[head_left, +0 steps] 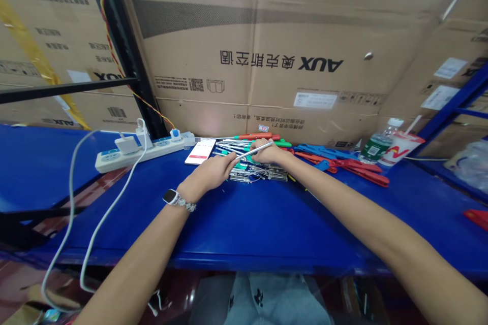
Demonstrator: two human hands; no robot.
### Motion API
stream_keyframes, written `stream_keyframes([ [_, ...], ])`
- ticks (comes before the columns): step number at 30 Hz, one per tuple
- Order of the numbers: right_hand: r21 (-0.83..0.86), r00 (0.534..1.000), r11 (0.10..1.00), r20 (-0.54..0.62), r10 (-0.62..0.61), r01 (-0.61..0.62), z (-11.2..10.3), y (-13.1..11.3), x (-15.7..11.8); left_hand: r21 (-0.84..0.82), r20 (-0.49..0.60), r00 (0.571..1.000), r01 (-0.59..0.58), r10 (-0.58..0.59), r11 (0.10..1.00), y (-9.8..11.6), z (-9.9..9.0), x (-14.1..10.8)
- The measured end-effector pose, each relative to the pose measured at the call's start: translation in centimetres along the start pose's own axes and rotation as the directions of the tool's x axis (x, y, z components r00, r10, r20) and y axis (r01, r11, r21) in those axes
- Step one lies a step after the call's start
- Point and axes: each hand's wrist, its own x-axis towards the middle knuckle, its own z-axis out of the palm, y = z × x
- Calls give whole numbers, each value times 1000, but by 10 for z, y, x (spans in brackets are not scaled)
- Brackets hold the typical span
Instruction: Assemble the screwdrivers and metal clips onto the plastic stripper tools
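Note:
My left hand [217, 170] is closed around the lower end of a thin silvery rod [253, 151], which slants up to the right. The rod's upper end passes by my right hand [267, 153], whose fingers are bent down over a pile of small tools [240, 172] with green parts and metal shafts. What those fingers hold, if anything, is hidden. Behind the pile lie orange-handled [255, 136] and green-handled tools. A phone [201, 151] with a lit screen rests just left of the pile.
A white power strip [158, 148] with plugs and cables sits at the left. Red tools [362, 170] and blue tools [324, 151] lie to the right, near a bottle [377, 144] and a cup [402, 147]. A large cardboard box [236, 25] stands behind.

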Motion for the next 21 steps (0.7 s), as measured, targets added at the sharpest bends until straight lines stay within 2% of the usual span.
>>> stream_keyframes([
  [4, 5, 999, 999, 15, -35, 35, 3, 3, 6, -30, 18, 1000, 4, -4, 1000, 1, 0, 0],
  [7, 44, 998, 997, -22, -56, 57, 9, 5, 10, -55, 19, 1000, 3, -2, 998, 2, 0, 0],
  [11, 137, 988, 988, -144, -48, 68, 16, 14, 3, -62, 18, 1000, 10, -9, 998, 3, 1, -1],
  [14, 272, 965, 958, -263, -12, 86, 19, 27, -16, -96, -27, 1000, -16, 13, 995, 3, 1, -2],
  [15, 432, 942, 891, -336, 15, 140, 20, 32, -25, -116, -39, 999, -27, 23, 993, 3, 1, -2],
  [17, 674, 906, 690, -418, 60, 265, 23, 42, -42, -152, -42, 998, -41, 35, 987, 3, 1, -2],
  [19, 801, 901, 513, -419, 114, 308, 25, 51, -59, -171, -29, 999, -42, 37, 984, 3, 2, -1],
  [21, 868, 903, 392, -393, 171, 304, 26, 58, -72, -181, -14, 999, -47, 46, 982, 4, 3, 0],
])
